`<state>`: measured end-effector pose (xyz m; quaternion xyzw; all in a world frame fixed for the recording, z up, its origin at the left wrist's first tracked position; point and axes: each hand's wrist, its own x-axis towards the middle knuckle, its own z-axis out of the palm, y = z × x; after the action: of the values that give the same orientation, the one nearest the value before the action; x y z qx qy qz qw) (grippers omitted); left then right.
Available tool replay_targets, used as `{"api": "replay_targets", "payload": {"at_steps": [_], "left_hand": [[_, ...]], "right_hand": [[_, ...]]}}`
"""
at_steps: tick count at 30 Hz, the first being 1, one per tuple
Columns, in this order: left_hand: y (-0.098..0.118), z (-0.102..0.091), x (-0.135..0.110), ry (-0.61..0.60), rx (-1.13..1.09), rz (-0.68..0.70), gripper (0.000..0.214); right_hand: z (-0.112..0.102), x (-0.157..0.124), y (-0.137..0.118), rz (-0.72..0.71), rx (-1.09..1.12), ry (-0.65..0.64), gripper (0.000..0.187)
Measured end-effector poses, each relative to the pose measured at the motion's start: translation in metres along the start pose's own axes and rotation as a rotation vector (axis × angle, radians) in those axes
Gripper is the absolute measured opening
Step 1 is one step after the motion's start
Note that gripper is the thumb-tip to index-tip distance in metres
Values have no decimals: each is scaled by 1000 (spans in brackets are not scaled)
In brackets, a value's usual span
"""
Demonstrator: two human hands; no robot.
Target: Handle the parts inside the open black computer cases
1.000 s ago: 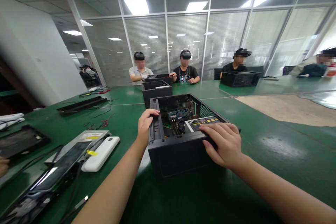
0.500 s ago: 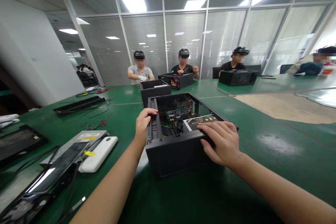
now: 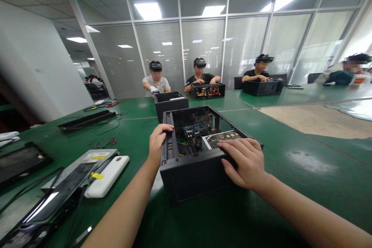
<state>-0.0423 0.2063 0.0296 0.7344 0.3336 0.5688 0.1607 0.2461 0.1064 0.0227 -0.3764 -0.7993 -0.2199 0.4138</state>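
A black computer case (image 3: 200, 178) lies on its side in front of me, its upper side uncovered. Inside it show a blue circuit board (image 3: 197, 128), a fan and a power supply (image 3: 209, 142) with a black and yellow label. My left hand (image 3: 158, 141) grips the left edge of the case, fingers hooked over the rim. On the near right rim rests my right hand (image 3: 245, 162), its fingers curled over the top edge beside the power supply and the thumb against the front wall. The right fingers partly cover the power supply.
Left on the green table (image 3: 290, 201) lie a white power bank (image 3: 107, 177), a dark flat device with cables (image 3: 58, 197) and black frame parts (image 3: 87, 120). Another case (image 3: 171, 104) stands just beyond mine. Several co-workers sit opposite; two more cases (image 3: 209, 90) stand before them.
My hands keep their hold on the case, and the view has shifted slightly. Across the table, the middle co-worker's case has turned, and the left co-worker's gloved hand has moved.
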Motion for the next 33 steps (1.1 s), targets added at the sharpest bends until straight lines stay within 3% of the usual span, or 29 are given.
{"api": "replay_targets", "payload": {"at_steps": [21,28,33], "left_hand": [[4,-2,-1,-18,-19,9,30],[15,-21,9,-254,111,201,30],[65,-26,12,-501,167,228,18]], "right_hand": [[-3,2,-3,25,14,-28,47],[-26,2,-10,19,10,-121,55],[-68,-25,-20,-95,-55,-153,62]]}}
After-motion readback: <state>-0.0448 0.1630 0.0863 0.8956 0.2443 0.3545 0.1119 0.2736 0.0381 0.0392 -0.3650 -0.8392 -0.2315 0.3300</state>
